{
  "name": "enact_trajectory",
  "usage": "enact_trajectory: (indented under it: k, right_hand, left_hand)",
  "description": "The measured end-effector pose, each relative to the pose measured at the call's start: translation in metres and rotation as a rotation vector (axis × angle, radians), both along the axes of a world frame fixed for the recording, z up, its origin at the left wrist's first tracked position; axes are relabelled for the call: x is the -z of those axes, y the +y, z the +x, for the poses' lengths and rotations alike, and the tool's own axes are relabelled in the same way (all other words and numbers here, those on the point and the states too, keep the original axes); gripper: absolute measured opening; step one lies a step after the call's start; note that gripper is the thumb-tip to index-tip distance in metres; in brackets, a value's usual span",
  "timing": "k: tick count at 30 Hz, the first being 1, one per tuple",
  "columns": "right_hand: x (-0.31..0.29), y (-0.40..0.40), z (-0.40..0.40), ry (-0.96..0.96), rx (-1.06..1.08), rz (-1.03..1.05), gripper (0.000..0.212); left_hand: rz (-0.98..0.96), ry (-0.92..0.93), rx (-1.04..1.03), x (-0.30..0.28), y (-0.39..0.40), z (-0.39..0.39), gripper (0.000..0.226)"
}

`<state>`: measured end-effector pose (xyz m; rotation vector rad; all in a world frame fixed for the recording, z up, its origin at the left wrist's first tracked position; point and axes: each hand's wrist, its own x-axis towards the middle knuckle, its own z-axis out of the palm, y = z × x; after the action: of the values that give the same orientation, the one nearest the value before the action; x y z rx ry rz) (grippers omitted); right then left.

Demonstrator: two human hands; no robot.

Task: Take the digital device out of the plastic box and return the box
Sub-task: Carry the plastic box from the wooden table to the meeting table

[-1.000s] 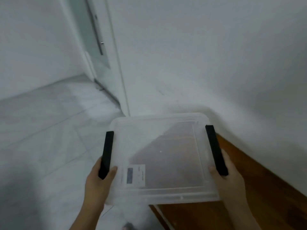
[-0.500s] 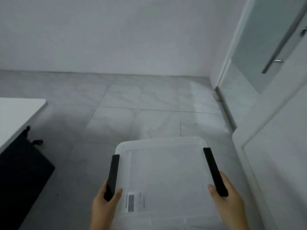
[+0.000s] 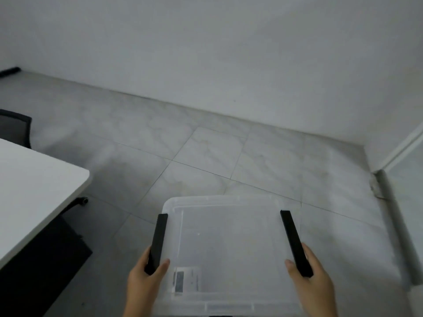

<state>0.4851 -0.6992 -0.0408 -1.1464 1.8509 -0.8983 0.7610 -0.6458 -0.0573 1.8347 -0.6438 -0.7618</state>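
Observation:
A clear plastic box (image 3: 229,243) with a lid, two black side latches and a small paper label is carried level in front of me, above the grey tiled floor. My left hand (image 3: 146,282) grips its left side at the black latch (image 3: 158,243), thumb on the lid. My right hand (image 3: 309,277) grips the right side at the other black latch (image 3: 295,243). No digital device shows through the lid; the inside looks empty.
A white table (image 3: 34,186) juts in from the left, with dark chair parts (image 3: 16,126) behind and under it. A white wall (image 3: 206,53) runs across ahead. A glass door frame (image 3: 393,202) stands at the right. Grey floor tiles (image 3: 206,152) lie between.
The view has swung left while both hands keep the box: the wooden surface and door from before are gone, and the white table and the far wall have come into view.

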Motion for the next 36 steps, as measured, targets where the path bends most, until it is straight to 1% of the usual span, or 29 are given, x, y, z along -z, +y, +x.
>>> enact_trajectory:
  k: [4,7,9,12,15,17,20,28,32,36]
  right_hand:
    - [-0.006,-0.112,0.050,-0.007,-0.117,-0.004,0.054]
    - [0.005,-0.192,0.088,0.017,-0.164,0.021,0.055]
    - [0.014,-0.243,0.115,0.030,-0.186,0.036,0.055]
    - [0.021,-0.333,0.161,0.025,-0.210,0.038,0.055]
    - [0.010,-0.417,0.216,0.017,-0.236,0.009,0.055]
    - [0.000,-0.475,0.255,0.004,-0.254,-0.028,0.055]
    - [-0.009,-0.543,0.308,0.017,-0.291,-0.061,0.054]
    - [0.013,-0.739,0.452,0.026,-0.404,-0.017,0.055]
    - [0.009,-0.853,0.555,0.008,-0.545,-0.068,0.053]
    - [0.002,-0.926,0.662,0.007,-0.681,-0.056,0.053]
  left_hand:
    - [0.027,0.004,-0.103,-0.002,-0.083,0.046,0.050]
    - [0.052,0.022,-0.221,0.013,-0.140,0.077,0.050]
    - [0.064,0.042,-0.264,0.024,-0.182,0.096,0.048]
    - [0.060,0.079,-0.282,0.035,-0.262,0.141,0.048]
    - [0.026,0.090,-0.306,0.025,-0.345,0.193,0.051]
    - [0.004,0.060,-0.323,0.014,-0.398,0.231,0.050]
    - [-0.001,0.069,-0.345,0.004,-0.461,0.279,0.049]
    - [0.013,0.122,-0.518,0.024,-0.623,0.393,0.047]
    - [-0.036,0.147,-0.689,0.020,-0.707,0.468,0.047]
    - [-0.121,0.212,-0.904,0.005,-0.761,0.547,0.049]
